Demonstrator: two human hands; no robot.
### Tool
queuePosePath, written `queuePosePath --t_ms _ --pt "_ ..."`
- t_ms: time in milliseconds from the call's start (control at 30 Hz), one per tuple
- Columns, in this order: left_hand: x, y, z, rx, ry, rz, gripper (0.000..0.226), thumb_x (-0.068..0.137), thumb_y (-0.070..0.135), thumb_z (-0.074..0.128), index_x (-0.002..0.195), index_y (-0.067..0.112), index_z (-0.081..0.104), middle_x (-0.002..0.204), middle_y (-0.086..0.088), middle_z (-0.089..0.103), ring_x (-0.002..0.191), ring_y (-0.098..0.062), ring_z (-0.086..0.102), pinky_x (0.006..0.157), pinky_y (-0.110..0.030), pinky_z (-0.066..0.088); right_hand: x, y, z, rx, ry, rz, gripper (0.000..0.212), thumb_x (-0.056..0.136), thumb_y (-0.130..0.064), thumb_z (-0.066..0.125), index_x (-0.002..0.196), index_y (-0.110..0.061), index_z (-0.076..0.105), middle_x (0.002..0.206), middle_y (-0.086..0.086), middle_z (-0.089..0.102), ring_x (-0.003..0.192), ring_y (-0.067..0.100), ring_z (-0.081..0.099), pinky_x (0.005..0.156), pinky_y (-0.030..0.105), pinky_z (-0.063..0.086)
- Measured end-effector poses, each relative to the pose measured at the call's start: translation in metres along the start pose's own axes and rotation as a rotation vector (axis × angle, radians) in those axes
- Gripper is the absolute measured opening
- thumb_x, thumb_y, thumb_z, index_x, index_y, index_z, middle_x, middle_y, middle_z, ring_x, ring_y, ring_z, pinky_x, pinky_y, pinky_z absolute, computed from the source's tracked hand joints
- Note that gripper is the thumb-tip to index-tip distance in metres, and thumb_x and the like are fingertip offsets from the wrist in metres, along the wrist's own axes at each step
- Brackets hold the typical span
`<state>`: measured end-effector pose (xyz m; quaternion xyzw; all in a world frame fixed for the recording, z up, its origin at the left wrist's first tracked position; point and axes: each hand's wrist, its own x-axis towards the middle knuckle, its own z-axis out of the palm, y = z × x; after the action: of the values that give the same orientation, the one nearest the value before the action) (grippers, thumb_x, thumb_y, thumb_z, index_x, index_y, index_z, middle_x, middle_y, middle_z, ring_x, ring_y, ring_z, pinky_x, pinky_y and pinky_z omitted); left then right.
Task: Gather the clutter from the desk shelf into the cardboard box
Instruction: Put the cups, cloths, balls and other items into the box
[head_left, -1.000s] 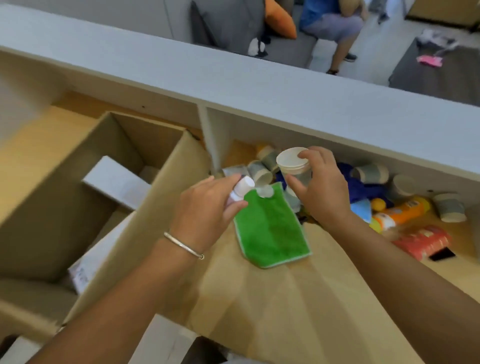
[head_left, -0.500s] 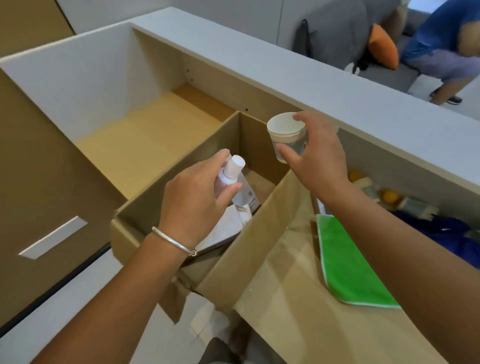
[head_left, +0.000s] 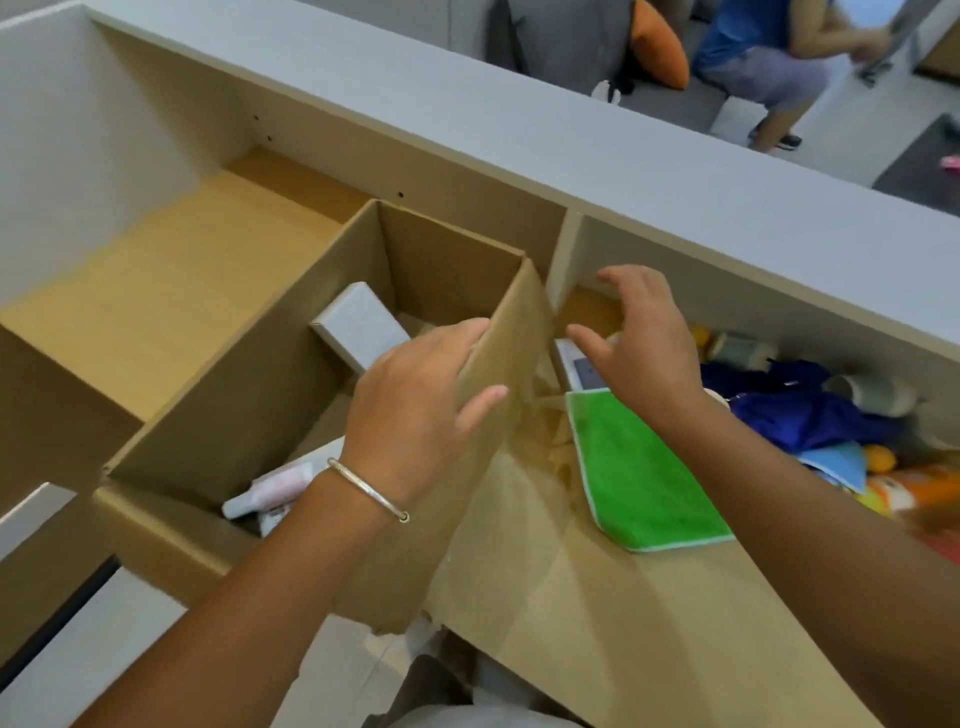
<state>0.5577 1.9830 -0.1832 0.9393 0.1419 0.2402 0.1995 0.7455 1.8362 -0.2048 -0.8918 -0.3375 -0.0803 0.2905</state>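
Both hands, left (head_left: 410, 400) and right (head_left: 641, 338), empty, fingers spread.

Beyond the grey desk top (head_left: 597, 140), a grey sofa (head_left: 566, 52) with orange cushion (head_left: 660, 47), pale floor, perhaps a dark rug (head_left: 924, 166).

The box (head_left: 249, 374) sits in the left part of the shelf (head_left: 519, 150). A bottle (head_left: 270, 491) lies in it. The cloth (head_left: 644, 467) lies right of the box, before the cups (head_left: 872, 392).
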Motion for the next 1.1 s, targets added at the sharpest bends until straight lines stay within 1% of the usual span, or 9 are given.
queuePosePath --t_ms 100,200,333,467,600,733,833,933,1100 --pt "0.005 0.027 0.027 -0.012 -0.073 0.068 0.055 0.081 0.041 0.07 0.129 0.018 0.056 0.118 0.0 0.066 0.103 -0.021 0.063 0.08 -0.039 0.053 -0.023 0.042 -0.017 -0.027 0.004 0.083 0.055 0.08 -0.034 0.072 0.128 -0.021 0.05 0.131 0.0 0.048 0.113 0.017 0.051 0.086 0.033 0.047" --pt "0.009 0.051 0.058 -0.012 -0.134 0.136 0.056 0.078 0.039 0.073 0.128 0.018 0.057 0.118 0.0 0.066 0.102 -0.022 0.063 0.082 -0.033 0.05 -0.051 0.084 -0.032 -0.059 0.015 0.187 0.054 0.079 -0.034 0.073 0.126 -0.021 0.05 0.13 0.0 0.048 0.111 0.02 0.053 0.08 0.037 0.05" --pt "0.009 0.074 0.108 -0.002 -0.261 0.182 0.059 0.075 0.039 0.075 0.127 0.019 0.057 0.119 -0.001 0.065 0.101 -0.024 0.064 0.079 -0.033 0.049 -0.09 0.139 -0.053 -0.09 0.023 0.324 0.057 0.078 -0.031 0.074 0.128 -0.016 0.051 0.131 0.006 0.049 0.115 0.026 0.052 0.085 0.04 0.047" --pt "0.0 0.09 0.166 0.039 -0.432 0.186 0.064 0.076 0.04 0.073 0.132 0.019 0.051 0.127 -0.003 0.059 0.114 -0.025 0.057 0.09 -0.038 0.048 -0.133 0.189 -0.074 -0.097 0.036 0.426 0.058 0.077 -0.027 0.077 0.127 -0.012 0.053 0.129 0.01 0.05 0.116 0.028 0.05 0.087 0.039 0.044" --pt "-0.013 0.108 0.218 0.079 -0.558 0.203 0.074 0.072 0.042 0.076 0.135 0.015 0.048 0.129 -0.009 0.055 0.116 -0.03 0.053 0.095 -0.041 0.045 -0.172 0.236 -0.094 -0.131 0.07 0.544 0.054 0.078 -0.028 0.076 0.125 -0.013 0.054 0.127 0.01 0.052 0.113 0.03 0.051 0.081 0.04 0.045" --pt "-0.028 0.121 0.261 0.195 -0.66 0.161 0.091 0.068 0.054 0.074 0.143 0.018 0.038 0.142 -0.015 0.042 0.131 -0.03 0.039 0.103 -0.04 0.037 -0.212 0.282 -0.113 -0.204 0.066 0.667 0.056 0.076 -0.032 0.076 0.125 -0.017 0.052 0.128 0.011 0.051 0.111 0.032 0.053 0.082 0.043 0.048" --pt "-0.035 0.13 0.285 0.267 -0.692 0.102 0.099 0.067 0.062 0.071 0.147 0.021 0.03 0.148 -0.016 0.033 0.136 -0.032 0.03 0.105 -0.045 0.035 -0.236 0.315 -0.127 -0.24 0.076 0.789 0.06 0.073 -0.034 0.078 0.124 -0.018 0.051 0.129 0.012 0.051 0.109 0.034 0.052 0.08 0.045 0.05" --pt "-0.039 0.14 0.301 0.373 -0.687 0.102 0.098 0.064 0.062 0.072 0.144 0.022 0.034 0.147 -0.016 0.035 0.138 -0.034 0.025 0.102 -0.051 0.034 -0.253 0.345 -0.136 -0.208 0.072 0.921 0.068 0.075 -0.04 0.076 0.131 -0.017 0.046 0.133 0.015 0.047 0.115 0.036 0.047 0.082 0.045 0.046" --pt "-0.034 0.142 0.311 0.345 -0.583 0.123 0.079 0.061 0.043 0.083 0.127 0.013 0.054 0.12 -0.016 0.055 0.116 -0.038 0.042 0.085 -0.051 0.047 -0.26 0.377 -0.136 -0.105 0.077 1.04 0.082 0.078 -0.044 0.072 0.143 -0.016 0.032 0.142 0.017 0.036 0.124 0.038 0.041 0.093 0.047 0.042"
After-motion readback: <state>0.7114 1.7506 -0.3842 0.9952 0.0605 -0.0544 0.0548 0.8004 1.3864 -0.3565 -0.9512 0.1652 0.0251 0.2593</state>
